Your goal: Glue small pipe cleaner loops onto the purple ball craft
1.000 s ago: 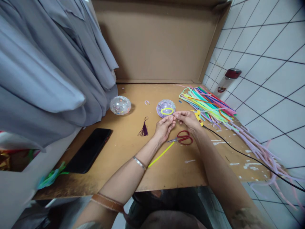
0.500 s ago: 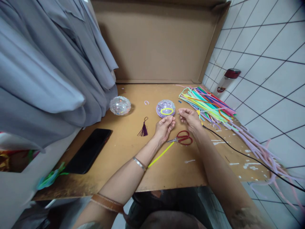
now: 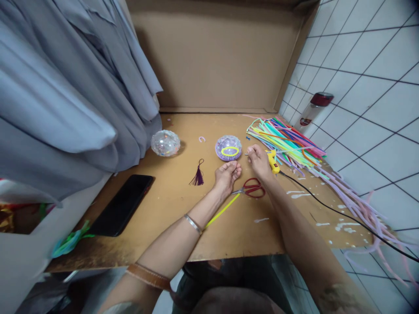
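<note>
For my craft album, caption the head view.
Left hand and right hand beside a round purple ornament with a yellow loop, scissors nearby.

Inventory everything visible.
Ball: 1, clear, left.
Second ball: 1, lilac, centre.
Ring: 1, yellow, centre.
Tassel: 1, purple, centre.
Scraps: few, pink/blue, back.
Scissors: 1, red handles, centre.
Strip: 1, yellow, centre.
Glue gun: 1, yellow, right.
Pipe cleaners: many, multicoloured, right.
Bottle: 1, clear, right.
Phone: 1, black, left.
Bunch: 1, green, left.
Cloth: 1, grey, left.
Cardboard: 1, brown, back.
Tiles: many, white, right.
Table: 1, tan, below.
Bands: 2, silver/brown, left arm.
Left hand: 1, bare, centre.
Right hand: 1, bare, centre.
</note>
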The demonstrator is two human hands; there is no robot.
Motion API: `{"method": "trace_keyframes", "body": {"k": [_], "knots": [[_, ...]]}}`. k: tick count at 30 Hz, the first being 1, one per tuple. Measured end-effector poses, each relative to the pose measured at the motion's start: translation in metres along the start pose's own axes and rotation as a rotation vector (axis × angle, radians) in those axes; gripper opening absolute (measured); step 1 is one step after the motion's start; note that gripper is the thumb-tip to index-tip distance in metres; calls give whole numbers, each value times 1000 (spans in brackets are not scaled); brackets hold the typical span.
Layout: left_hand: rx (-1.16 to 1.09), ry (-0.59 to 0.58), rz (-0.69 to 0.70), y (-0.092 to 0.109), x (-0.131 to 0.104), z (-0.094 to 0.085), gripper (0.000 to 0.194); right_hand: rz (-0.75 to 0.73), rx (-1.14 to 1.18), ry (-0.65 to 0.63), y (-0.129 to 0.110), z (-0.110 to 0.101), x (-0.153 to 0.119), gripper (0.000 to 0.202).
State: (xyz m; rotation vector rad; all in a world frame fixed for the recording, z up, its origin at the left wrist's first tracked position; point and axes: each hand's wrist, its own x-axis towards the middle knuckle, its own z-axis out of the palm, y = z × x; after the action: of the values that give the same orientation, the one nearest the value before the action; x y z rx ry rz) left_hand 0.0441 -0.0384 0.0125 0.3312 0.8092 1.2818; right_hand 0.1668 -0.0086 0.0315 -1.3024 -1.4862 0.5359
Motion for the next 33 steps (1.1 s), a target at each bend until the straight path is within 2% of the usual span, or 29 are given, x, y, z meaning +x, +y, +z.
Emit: {"method": "trace_keyframes", "body": {"k": [5,9,11,17,21,28,33], "knots": [[-12,3,5,1,-3,2,13,-53,-89,24,-3,2,-3,40],[-9,0,25,1,-2,3,13,-228,49,65,-5,8,10,17],[-6,3,45,0,-1,2,14,-260,94,42,-6,10,22,18],[-8,-4,86,-1,5,0,15,-266,54,-145,-12,13,53,41],[-14,-7,97,-1,6,-1,14,-227,83,-231,-7,18,61,46],[39,-27,132,0,9,-1,20,-152,128,-210,4,27,71,37],[69,-21,176,1,14,-3,20,-164,127,-189,9,33,77,30]]}}
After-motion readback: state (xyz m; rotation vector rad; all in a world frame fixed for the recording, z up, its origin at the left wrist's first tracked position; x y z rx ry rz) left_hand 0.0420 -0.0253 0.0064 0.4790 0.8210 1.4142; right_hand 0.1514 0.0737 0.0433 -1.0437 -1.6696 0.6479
